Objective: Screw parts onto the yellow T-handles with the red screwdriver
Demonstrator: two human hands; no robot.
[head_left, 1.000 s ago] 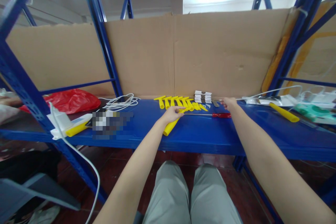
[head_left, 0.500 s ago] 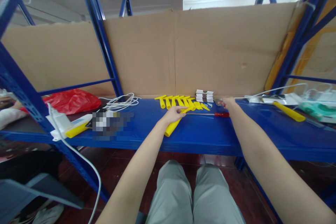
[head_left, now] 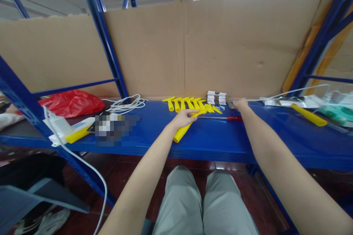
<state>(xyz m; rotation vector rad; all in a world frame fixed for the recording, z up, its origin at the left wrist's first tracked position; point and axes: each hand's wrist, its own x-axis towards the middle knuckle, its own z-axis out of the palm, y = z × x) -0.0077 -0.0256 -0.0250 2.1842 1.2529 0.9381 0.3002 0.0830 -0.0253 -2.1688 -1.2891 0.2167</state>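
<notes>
My left hand is closed around a yellow plastic handle that slants over the blue shelf. My right hand reaches to the back of the shelf with its fingers together. A small shiny item shows at its fingertips, too small to make out. Between the hands lies a screwdriver with a red grip and a long shaft. Behind my left hand stretches a row of several yellow T-shaped pieces. Small metal bits lie in front of a stack of small white packets.
A cardboard sheet walls off the back of the blue shelf. White cable, a red plastic bag and a white power strip are at left. Another yellow handle lies at right. Blue posts frame the shelf.
The view has tipped slightly downward. Both hands stay in nearly the same places, the left still on the yellow handle and the right still by the packet stack.
</notes>
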